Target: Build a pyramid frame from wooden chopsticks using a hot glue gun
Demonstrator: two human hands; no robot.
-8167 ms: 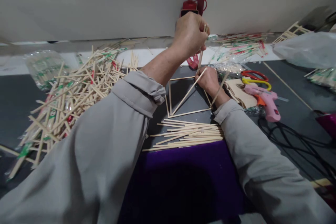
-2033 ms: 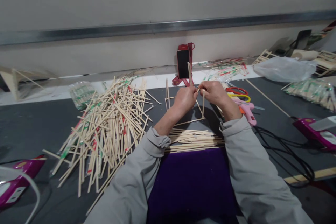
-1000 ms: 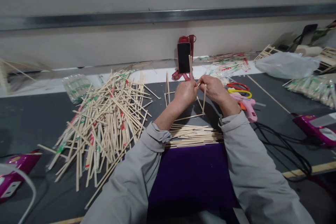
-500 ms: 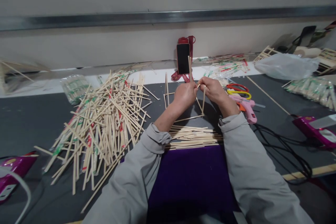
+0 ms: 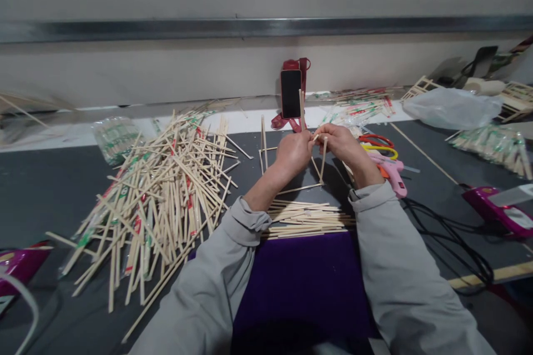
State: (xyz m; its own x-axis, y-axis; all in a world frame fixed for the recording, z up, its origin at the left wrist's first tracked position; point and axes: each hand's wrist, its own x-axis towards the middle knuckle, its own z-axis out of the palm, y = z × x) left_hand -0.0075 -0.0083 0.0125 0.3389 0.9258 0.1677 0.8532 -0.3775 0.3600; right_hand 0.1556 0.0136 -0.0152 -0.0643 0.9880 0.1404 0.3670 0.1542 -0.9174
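Observation:
A frame of joined wooden chopsticks (image 5: 300, 188) stands on the dark table, with sticks rising from its corners. My left hand (image 5: 292, 154) is closed at its far side, fingers pinched on a chopstick (image 5: 315, 137) whose short end shows between my hands. An upright pair of sticks (image 5: 302, 112) rises just behind that hand. My right hand (image 5: 339, 147) pinches the same chopstick from the right, beside a slanting upright (image 5: 323, 160). My fingers hide the joint itself. A row of loose chopsticks (image 5: 308, 219) lies just in front of the frame.
A large heap of chopsticks (image 5: 166, 194), some in wrappers, covers the left. A pink glue gun (image 5: 393, 173) and scissors with red and yellow handles (image 5: 381, 147) lie right of my hand. Black cables (image 5: 453, 244) run toward a purple power strip (image 5: 497, 211). A phone (image 5: 291, 94) stands behind.
My right hand's fingers have shifted slightly at the joint, and a stick now shows below that hand. My left hand stays in place. The view has moved a little.

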